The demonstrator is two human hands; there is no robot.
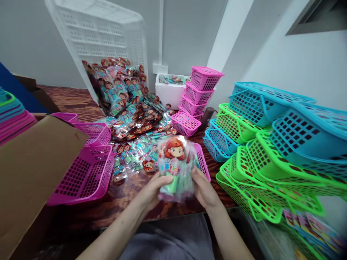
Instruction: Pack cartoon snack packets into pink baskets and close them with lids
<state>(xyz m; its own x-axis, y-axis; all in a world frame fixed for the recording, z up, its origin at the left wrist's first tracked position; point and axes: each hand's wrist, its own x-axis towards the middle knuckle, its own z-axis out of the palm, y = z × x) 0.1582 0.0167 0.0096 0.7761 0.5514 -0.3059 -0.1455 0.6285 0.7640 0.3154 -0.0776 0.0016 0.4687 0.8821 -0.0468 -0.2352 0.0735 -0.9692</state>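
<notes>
Between my two hands is a stack of clear plastic packets (pixel 176 162), the front one printed with a red-haired cartoon girl and partly smeared by motion. My left hand (pixel 155 187) grips the stack's left side, thumb across the front. At the right side, my right hand (pixel 202 186) is closed around the edge of the same stack. A pink basket (pixel 202 162) stands partly hidden behind the packets. Beyond my hands, a big heap of similar packets (pixel 138 119) spills over the table from a tipped white crate (pixel 99 32).
Pink baskets (pixel 89 177) and a cardboard box (pixel 35 180) stand on the left. At the back are a white foam box (pixel 168 92) and stacked pink baskets (pixel 196 95). Piled blue baskets (pixel 295 130) and green baskets (pixel 257 180) crowd the right side.
</notes>
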